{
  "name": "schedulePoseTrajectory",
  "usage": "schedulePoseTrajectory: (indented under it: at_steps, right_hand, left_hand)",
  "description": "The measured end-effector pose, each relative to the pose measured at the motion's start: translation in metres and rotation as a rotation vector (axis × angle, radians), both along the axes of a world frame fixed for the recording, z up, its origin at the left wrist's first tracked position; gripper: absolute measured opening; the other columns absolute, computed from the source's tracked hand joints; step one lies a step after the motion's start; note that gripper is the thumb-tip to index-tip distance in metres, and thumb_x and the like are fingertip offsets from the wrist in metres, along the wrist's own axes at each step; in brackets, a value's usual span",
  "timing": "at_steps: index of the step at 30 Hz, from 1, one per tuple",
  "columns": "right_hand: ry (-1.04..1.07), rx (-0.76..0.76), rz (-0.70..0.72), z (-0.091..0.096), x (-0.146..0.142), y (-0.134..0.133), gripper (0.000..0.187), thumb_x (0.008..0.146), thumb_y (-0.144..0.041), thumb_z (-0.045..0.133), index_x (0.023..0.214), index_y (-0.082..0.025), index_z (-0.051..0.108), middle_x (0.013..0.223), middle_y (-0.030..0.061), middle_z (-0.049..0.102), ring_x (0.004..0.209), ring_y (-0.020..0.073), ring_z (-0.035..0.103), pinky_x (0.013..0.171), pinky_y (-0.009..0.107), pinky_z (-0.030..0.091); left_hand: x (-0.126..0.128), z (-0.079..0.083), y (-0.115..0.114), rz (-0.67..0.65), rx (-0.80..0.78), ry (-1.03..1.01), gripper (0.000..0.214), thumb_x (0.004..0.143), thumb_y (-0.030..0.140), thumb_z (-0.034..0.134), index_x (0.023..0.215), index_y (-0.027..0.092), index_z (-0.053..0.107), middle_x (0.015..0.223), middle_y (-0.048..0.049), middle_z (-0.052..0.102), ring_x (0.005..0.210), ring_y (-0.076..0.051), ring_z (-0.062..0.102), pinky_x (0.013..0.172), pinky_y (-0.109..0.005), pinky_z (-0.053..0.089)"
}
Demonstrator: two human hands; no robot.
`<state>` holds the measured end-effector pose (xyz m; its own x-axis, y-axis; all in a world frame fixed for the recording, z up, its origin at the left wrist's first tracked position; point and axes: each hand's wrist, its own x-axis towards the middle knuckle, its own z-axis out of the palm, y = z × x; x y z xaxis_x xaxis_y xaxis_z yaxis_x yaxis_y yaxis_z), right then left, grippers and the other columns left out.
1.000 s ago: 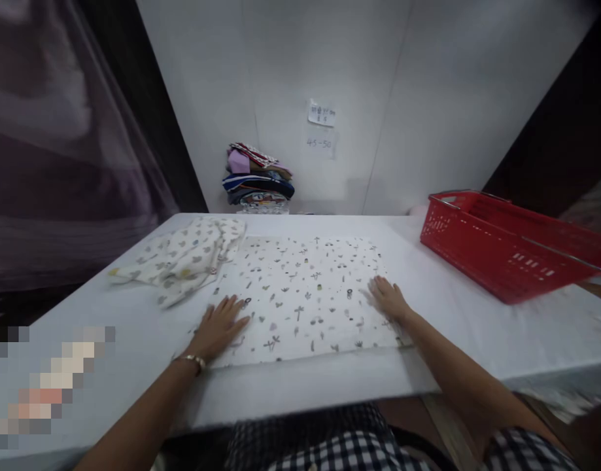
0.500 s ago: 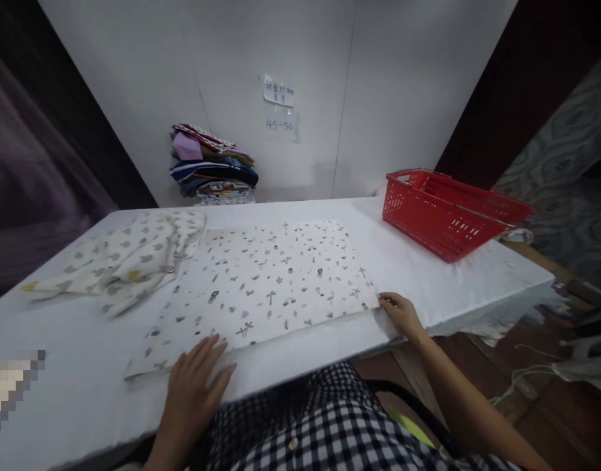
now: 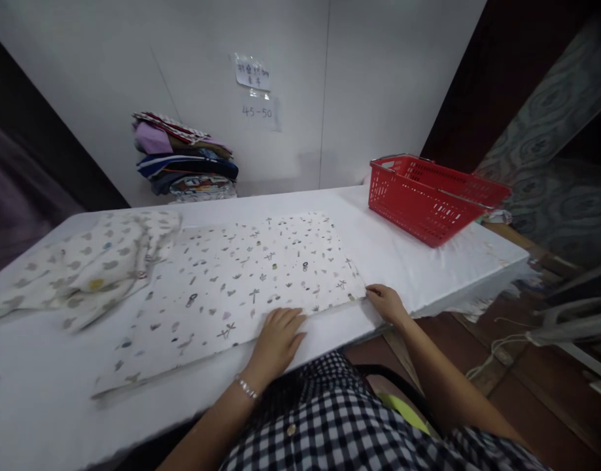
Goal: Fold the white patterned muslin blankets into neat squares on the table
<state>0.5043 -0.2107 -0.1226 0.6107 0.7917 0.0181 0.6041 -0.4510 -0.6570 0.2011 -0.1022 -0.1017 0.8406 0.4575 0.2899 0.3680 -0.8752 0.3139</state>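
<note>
A white cloth (image 3: 216, 288) printed with small grey, brown and green motifs lies spread flat in front of me, its near edge running slantwise along the table. My left hand (image 3: 278, 343) rests flat on that near edge, right of its middle, with fingers stretched out. At the near right corner, my right hand (image 3: 386, 305) pinches the cloth between thumb and fingers. Left of it lies a crumpled cream cloth (image 3: 106, 261) with grey and yellow shapes, close to the flat cloth's left side.
The white-covered table (image 3: 403, 268) holds everything within reach. A red plastic basket (image 3: 428, 203) stands at the back right. Behind the table's far edge rises a stack of folded fabrics (image 3: 187, 160). Paper notes (image 3: 254, 73) are taped to the wall. A white stool (image 3: 575, 327) is at right.
My left hand has slid right along the near edge, from near the left corner to past the middle. My right hand stays at the right corner. The view has shifted slightly.
</note>
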Motion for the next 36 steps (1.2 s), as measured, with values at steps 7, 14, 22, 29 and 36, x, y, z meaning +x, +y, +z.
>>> schedulePoseTrajectory:
  at_steps: [7, 14, 22, 29, 36]
  right_hand:
    - [0.025, -0.046, -0.015, 0.002, 0.001, 0.006, 0.022, 0.075, -0.034, 0.049, 0.077, -0.022, 0.066, 0.075, 0.0016, 0.066, 0.071, 0.0181, 0.059, 0.062, 0.027, 0.040]
    - [0.093, 0.021, 0.007, -0.002, 0.005, 0.005, 0.020, 0.073, -0.035, 0.048, 0.075, -0.020, 0.060, 0.070, 0.0005, 0.062, 0.066, 0.0155, 0.055, 0.061, 0.026, 0.039]
    - [0.343, 0.131, -0.007, 0.002, 0.003, 0.006, 0.020, 0.070, -0.039, 0.050, 0.071, -0.019, 0.053, 0.055, -0.0028, 0.051, 0.051, 0.0117, 0.045, 0.050, 0.024, 0.035]
    - [0.764, 0.319, -0.041, 0.010, -0.003, 0.006, 0.030, 0.063, -0.035, 0.060, 0.086, -0.019, 0.051, 0.056, -0.0076, 0.046, 0.040, 0.0055, 0.035, 0.038, 0.019, 0.022]
    - [0.865, 0.338, 0.002, 0.008, -0.003, 0.005, 0.032, 0.062, -0.030, 0.060, 0.090, -0.020, 0.048, 0.054, -0.0092, 0.045, 0.039, 0.0049, 0.035, 0.036, 0.018, 0.020]
  left_hand:
    - [0.105, 0.008, -0.005, -0.211, -0.010, 0.039, 0.029, 0.081, 0.029, 0.056, 0.108, 0.022, 0.053, 0.109, -0.0065, 0.056, 0.101, -0.022, 0.047, 0.087, -0.039, 0.035]
    - [0.159, -0.005, -0.001, -0.144, 0.024, 0.059, 0.020, 0.078, 0.033, 0.060, 0.091, 0.018, 0.056, 0.096, -0.0069, 0.056, 0.093, -0.022, 0.048, 0.076, -0.037, 0.037]
    - [0.168, -0.008, 0.012, 0.063, -0.376, -0.079, 0.021, 0.086, 0.029, 0.048, 0.075, 0.017, 0.062, 0.077, -0.0027, 0.061, 0.074, -0.014, 0.053, 0.069, -0.028, 0.039]
    - [0.174, -0.001, 0.005, 0.011, -0.262, -0.243, 0.014, 0.086, 0.024, 0.046, 0.083, 0.018, 0.058, 0.084, -0.0014, 0.059, 0.079, -0.013, 0.052, 0.071, -0.026, 0.039]
    - [0.175, -0.009, -0.003, -0.028, -0.119, -0.155, 0.008, 0.085, 0.021, 0.048, 0.083, 0.018, 0.056, 0.081, -0.0020, 0.059, 0.079, -0.015, 0.051, 0.071, -0.028, 0.039]
